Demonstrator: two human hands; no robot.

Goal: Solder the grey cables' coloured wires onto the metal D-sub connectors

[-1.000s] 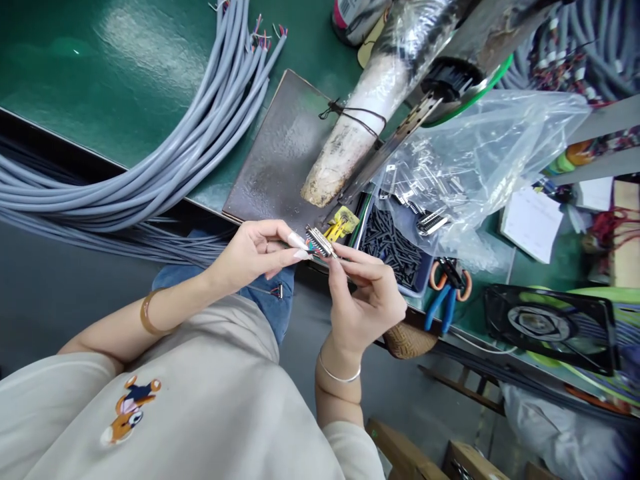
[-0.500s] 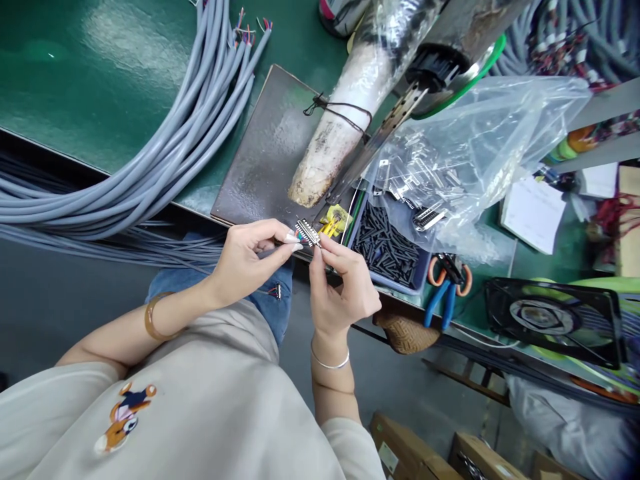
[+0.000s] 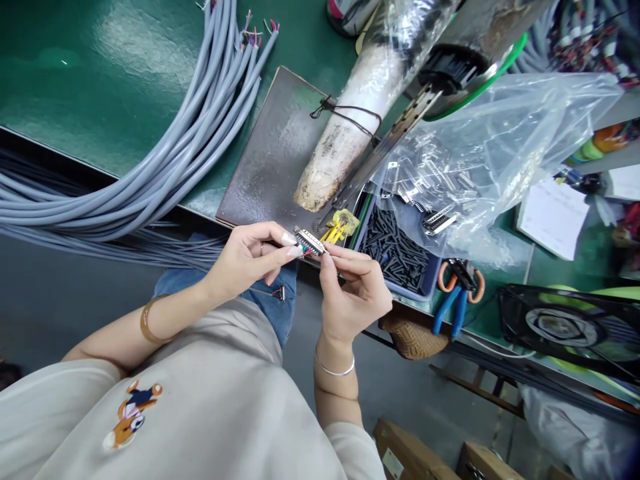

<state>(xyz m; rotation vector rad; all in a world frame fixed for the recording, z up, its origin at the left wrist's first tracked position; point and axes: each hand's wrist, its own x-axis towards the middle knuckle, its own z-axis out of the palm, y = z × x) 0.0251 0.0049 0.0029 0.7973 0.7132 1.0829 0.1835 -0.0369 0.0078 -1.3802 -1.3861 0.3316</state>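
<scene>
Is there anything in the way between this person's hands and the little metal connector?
Nothing visible stands between them. The left hand grips the connector at one end, by its coloured wires, and the right hand has its fingertips at the other. The yellow piece is just beyond, not between.

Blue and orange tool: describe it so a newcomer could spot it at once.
On the green bench, find the tray of small black pieces. The tool lies between it and the black fan. Its blue handles with orange curves set it apart from both.
</scene>
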